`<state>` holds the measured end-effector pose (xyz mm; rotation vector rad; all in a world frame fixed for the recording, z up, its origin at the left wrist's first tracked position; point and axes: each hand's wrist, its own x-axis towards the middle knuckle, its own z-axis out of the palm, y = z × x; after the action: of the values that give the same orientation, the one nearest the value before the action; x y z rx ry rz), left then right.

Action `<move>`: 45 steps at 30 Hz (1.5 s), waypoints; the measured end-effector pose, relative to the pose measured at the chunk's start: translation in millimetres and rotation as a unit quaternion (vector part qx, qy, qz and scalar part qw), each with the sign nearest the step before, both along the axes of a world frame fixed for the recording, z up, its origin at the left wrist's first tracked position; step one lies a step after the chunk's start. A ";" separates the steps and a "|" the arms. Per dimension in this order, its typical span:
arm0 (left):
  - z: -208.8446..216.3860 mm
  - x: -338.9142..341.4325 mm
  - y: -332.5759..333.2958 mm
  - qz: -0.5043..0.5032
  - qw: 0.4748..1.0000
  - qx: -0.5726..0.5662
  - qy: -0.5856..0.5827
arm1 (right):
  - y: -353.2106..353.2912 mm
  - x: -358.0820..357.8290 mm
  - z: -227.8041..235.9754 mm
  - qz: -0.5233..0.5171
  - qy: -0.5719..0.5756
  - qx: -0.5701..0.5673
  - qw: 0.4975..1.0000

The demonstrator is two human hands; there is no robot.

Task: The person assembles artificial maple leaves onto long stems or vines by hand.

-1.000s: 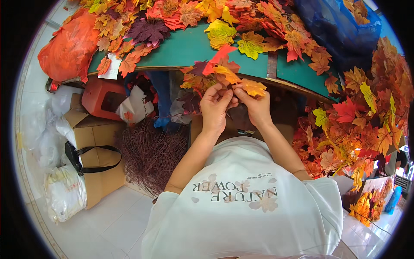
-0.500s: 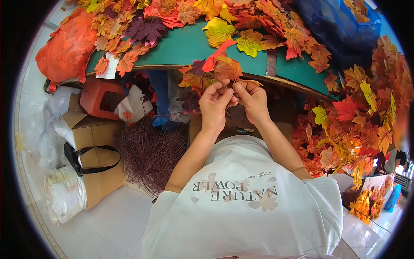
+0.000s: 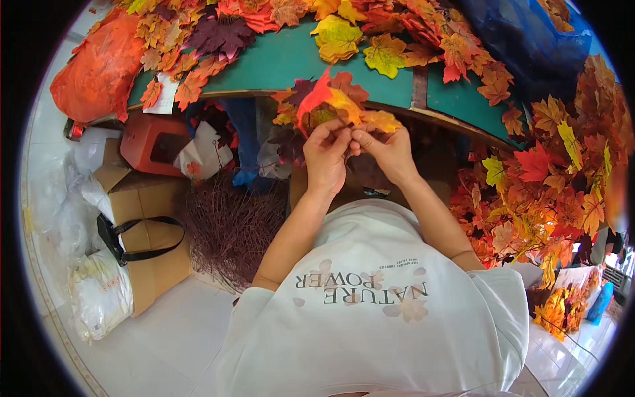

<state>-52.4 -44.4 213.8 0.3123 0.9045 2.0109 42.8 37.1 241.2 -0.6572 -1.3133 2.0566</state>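
In front of the table edge, my left hand (image 3: 323, 157) is closed in a pinch on the thin stem of an artificial maple-leaf spray (image 3: 315, 100), whose red, orange and dark purple leaves fan out above the fingers. Close beside it, my right hand (image 3: 391, 157) pinches at the same spot, fingertips almost meeting the left ones. A yellow-orange maple leaf (image 3: 381, 122) sticks out over the right hand's fingers. The fingers hide where leaf and stem meet.
A green-topped table (image 3: 281, 63) bears heaps of artificial leaves. Left are an orange bag (image 3: 99, 69), a red plastic container (image 3: 142, 142), a cardboard box (image 3: 155, 205) and a bundle of dark bare twigs (image 3: 231, 221). Finished-looking leaf sprays (image 3: 529, 198) and a blue bag (image 3: 529, 46) stand right.
The spray's leaves have turned, the red one now hanging lower and further left. The yellow-orange leaf shows more above my right hand. Both hands keep their pinch and have barely shifted.
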 end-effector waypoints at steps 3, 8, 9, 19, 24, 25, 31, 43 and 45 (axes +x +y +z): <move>14.2 -0.9 0.7 0.019 0.999 -0.044 -0.021 | -1.4 -4.4 -11.8 -0.011 -0.032 0.077 0.996; 25.8 -4.8 -3.0 0.123 0.862 -0.138 0.472 | -16.6 -3.2 -8.6 0.007 0.045 -0.055 0.997; 25.1 -7.2 -9.7 0.123 0.863 -0.131 0.471 | -23.7 -3.0 -2.2 -0.017 0.002 -0.043 0.999; -62.4 -77.4 -105.9 -0.023 0.673 -0.127 0.728 | 14.7 47.1 76.8 -0.158 0.142 0.031 0.977; -111.2 -100.1 -134.5 -0.119 0.706 -0.266 0.645 | 53.9 104.6 105.4 -0.326 0.117 0.087 0.934; -105.4 -96.7 -130.8 -0.119 0.708 -0.267 0.643 | 58.7 121.1 116.8 -0.374 0.064 0.128 0.916; -89.8 -85.0 -125.6 -0.394 0.631 -0.146 0.652 | 176.0 311.9 130.0 -0.317 0.221 0.189 0.903; -136.6 -137.0 -246.8 -0.391 0.517 -0.448 0.616 | 224.3 363.2 138.7 -0.239 0.140 0.216 0.936; -149.9 -147.1 -259.8 -0.330 0.569 -0.447 0.606 | 244.1 376.4 133.1 -0.234 0.100 0.226 0.940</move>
<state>-199.5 -304.2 63.9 1.2558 2.0560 0.1977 419.2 281.3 374.3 -0.4755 -1.2966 1.3419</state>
